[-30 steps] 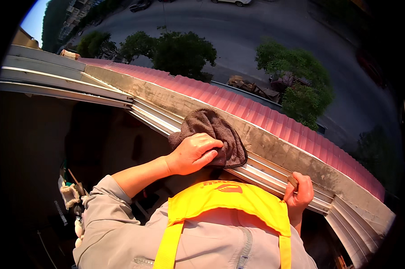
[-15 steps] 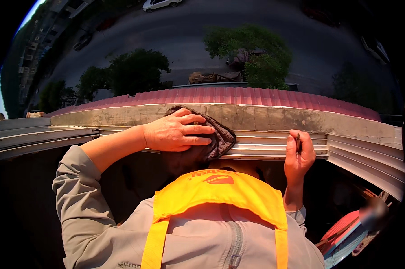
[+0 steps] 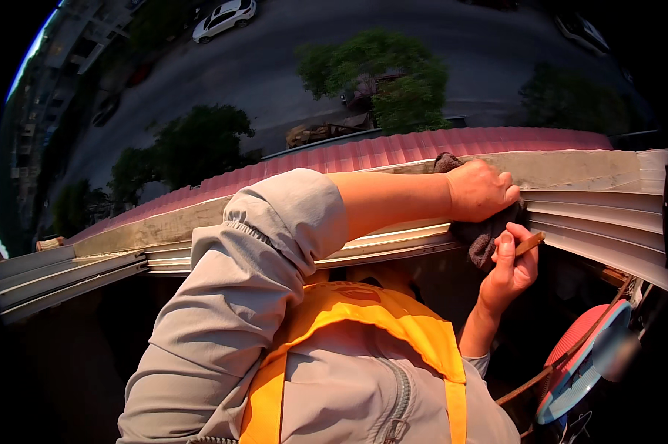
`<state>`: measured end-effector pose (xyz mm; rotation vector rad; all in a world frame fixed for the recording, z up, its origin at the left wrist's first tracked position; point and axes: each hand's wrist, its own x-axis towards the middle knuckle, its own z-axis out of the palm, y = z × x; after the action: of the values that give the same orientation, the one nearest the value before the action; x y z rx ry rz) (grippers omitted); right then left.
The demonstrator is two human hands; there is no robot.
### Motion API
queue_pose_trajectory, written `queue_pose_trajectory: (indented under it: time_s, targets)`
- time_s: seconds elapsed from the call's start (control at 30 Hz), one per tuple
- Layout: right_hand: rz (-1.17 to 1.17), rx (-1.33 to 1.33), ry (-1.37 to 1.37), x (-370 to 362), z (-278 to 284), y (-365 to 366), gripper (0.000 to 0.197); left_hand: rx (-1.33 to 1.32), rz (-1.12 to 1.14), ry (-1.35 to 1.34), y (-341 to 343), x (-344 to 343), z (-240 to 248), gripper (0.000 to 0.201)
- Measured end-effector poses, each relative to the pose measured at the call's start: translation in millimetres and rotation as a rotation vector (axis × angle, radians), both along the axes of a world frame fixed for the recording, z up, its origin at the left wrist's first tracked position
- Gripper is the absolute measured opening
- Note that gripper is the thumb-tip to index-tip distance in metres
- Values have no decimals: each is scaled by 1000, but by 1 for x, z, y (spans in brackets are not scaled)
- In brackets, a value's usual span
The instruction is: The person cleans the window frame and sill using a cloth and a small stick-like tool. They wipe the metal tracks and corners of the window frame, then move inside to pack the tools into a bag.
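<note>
Left hand (image 3: pixel 483 191) is reached across the body to the right, forearm lying over the window track (image 3: pixel 397 246). Left grip: fingers curled closed on a dark cloth (image 3: pixel 484 248), palm side down, fingertips hidden. The cloth is bunched at the right end of the track, close to the right frame (image 3: pixel 600 222); one end pokes out on the far side of the hand by the concrete ledge (image 3: pixel 571 170), the other hangs out on the near side.

Right hand (image 3: pixel 505 277) is near side of the cloth, just right of its lower end; can't tell if they touch. Right grip: thumb and fingers closed on a short brown stick (image 3: pixel 531 243), its free end pointing right.

Beyond the ledge: red corrugated roof (image 3: pixel 393 149), then trees and a road with a white car (image 3: pixel 224 19) far left. Left frame (image 3: pixel 71 281) meets the track at the left corner. Near side: grey jacket (image 3: pixel 223 325) and yellow apron (image 3: pixel 437 333) on the person. Near right, below the frame: a round pink-and-blue item (image 3: pixel 582 337), partly blurred.
</note>
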<state>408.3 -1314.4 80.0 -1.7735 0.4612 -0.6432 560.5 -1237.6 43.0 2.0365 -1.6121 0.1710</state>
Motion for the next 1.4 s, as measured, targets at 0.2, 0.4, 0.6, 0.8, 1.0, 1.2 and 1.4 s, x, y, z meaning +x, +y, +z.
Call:
queue_pose_trajectory:
  time_s: [0.2,0.4,0.6,0.8,1.0,1.2,1.4]
  targets:
    - [-62,28,-79,-11,10,-3,13,185,643,249,2,120,48,19]
    - [-44,100,-62,-15,-2,-3,14,-440,592,1395,232,133,98,33]
    - [88,110,65,-2,-2,-7,5,-35,880,1223,413,-44,123,42]
    - [316,-618,392,22,11,3,8,488,701,164,389,-142,56,51]
    - [434,-877,548,39,12,6,18,383,661,128,381,-135,55,49]
    - [245,-341,302,32,24,1,8,324,358,169,334,-111,54,41]
    - [104,-80,12,9,26,-27,8,105,-125,100,159,-64,32,46]
